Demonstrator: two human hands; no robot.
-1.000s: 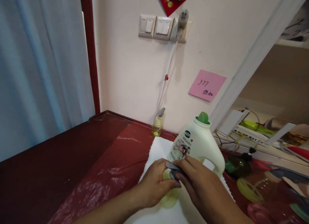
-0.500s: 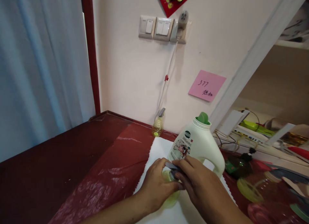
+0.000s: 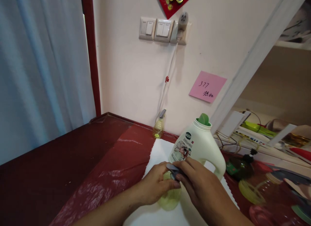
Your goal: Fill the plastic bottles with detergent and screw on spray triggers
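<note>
A small translucent yellow-green spray bottle (image 3: 170, 200) with a grey spray head (image 3: 173, 169) stands on the white sheet, partly covered by both hands. My left hand (image 3: 157, 184) is closed around the bottle's upper body, thumb across its front. With fingers bent over the grey head, my right hand (image 3: 196, 180) grips it from the right. Just behind them stands a pale green detergent jug (image 3: 199, 143), its mouth uncapped with a green piece (image 3: 203, 119) showing in it. Whether the spray head is fully seated on the neck is hidden by my fingers.
Against the wall stands another yellow spray bottle (image 3: 159, 125). A dark green pump bottle (image 3: 240, 166) and clear containers (image 3: 262, 187) crowd the right side. Red plastic film (image 3: 114, 174) covers the table. A shelf (image 3: 279, 89) rises at right, a blue curtain (image 3: 46, 67) hangs left.
My left hand has shifted slightly, its thumb drawn back a little, so more of the bottle's lower body shows. My right hand stays on the grey spray head.
</note>
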